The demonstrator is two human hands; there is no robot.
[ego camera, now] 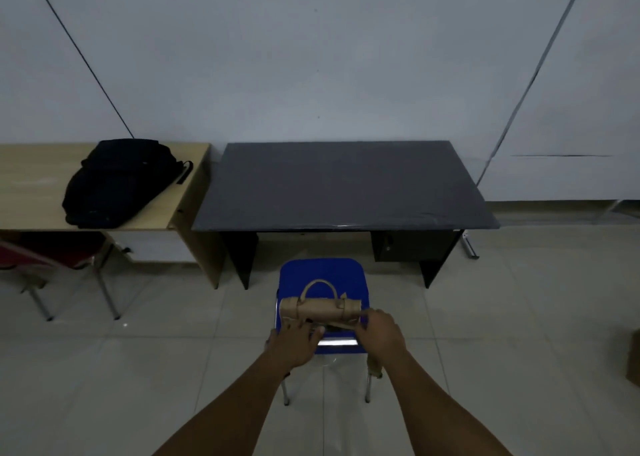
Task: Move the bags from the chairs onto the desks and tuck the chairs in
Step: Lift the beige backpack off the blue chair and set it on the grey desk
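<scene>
A tan handbag [318, 308] with a curved handle sits on the seat of a blue chair [322, 273], which stands pulled out in front of a black desk [343, 185]. My left hand [294, 343] rests against the bag's near left side, fingers spread on it. Around the bag's right end and its strap, my right hand [379, 334] is closed. A black backpack [117, 182] lies on the light wooden desk [31, 192] to the left. A red chair [52, 251] is pushed under that wooden desk.
A white wall runs behind both desks. The floor is pale tile, with open floor on both sides of the blue chair. A brown box edge [633, 358] shows at the far right.
</scene>
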